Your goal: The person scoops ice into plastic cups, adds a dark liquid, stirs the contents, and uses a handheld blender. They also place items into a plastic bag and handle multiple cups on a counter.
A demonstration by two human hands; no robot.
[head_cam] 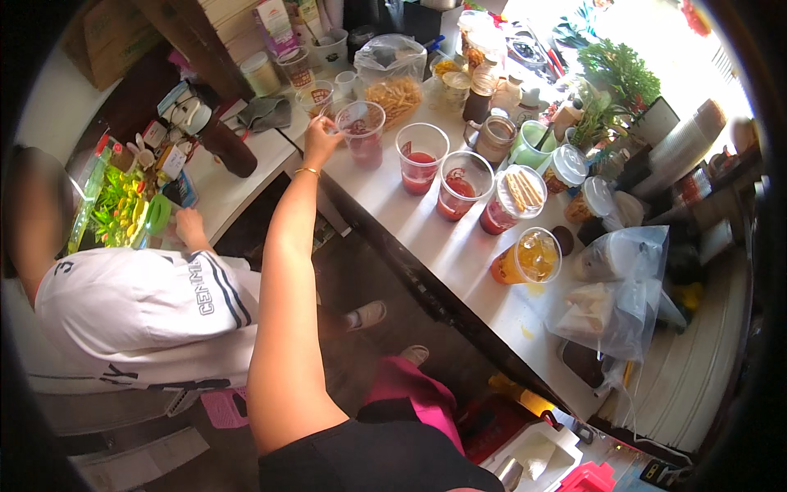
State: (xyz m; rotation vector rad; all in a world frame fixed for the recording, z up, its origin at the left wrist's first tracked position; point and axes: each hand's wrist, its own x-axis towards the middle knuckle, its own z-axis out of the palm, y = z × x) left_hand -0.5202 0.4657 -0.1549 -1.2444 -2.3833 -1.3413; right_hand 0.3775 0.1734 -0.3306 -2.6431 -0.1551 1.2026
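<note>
My left hand (324, 140) reaches over the white counter, its fingers at the rim of a clear plastic cup (360, 136) of dark pinkish drink; whether it grips the rim I cannot tell. Two more cups with red liquid, the nearer-left one (420, 161) and its neighbour (462, 186), stand in a row beside it. Beyond them are a lidded red cup with wafer-like sticks (519, 194) on top and a cup of orange drink with ice (530, 258). A plastic bag of crisp sticks (393, 92) lies behind my hand. My right hand is out of view.
A co-worker in a white jersey (147, 307) stands at left, a hand (190, 227) by a green-lidded container (158, 213). A dark tumbler (227, 147), jars, a glass mug (495, 138), stacked cups (688, 144) and a clear plastic bag (615, 295) stand about the counters. An open cooler (535, 455) is below right.
</note>
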